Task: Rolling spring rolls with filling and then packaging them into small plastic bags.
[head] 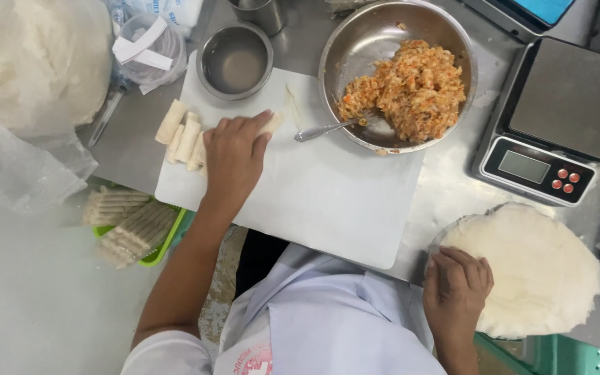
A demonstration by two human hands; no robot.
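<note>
A freshly rolled spring roll (pixel 269 123) lies on the white cutting board (pixel 328 201) left of the frame's centre, under the fingertips of the left hand (pixel 232 156), which rests flat and open on it, gripping nothing. Just left of that hand, a small row of finished rolls (pixel 180 135) lies touching side by side at the board's upper left corner. At the lower right, the right hand (pixel 457 283) presses loosely curled fingers onto the near edge of a round stack of thin white wrappers (pixel 536 271). Above the board stand a small steel bowl of cloudy liquid (pixel 235 61) and a large steel bowl of orange filling (pixel 411 87) with a spoon (pixel 328 128) leaning in it. A digital scale (pixel 557 118) sits at the upper right of the bench (pixel 133 160), and a green tray of stacked rolls (pixel 133 226) at the lower left.
</note>
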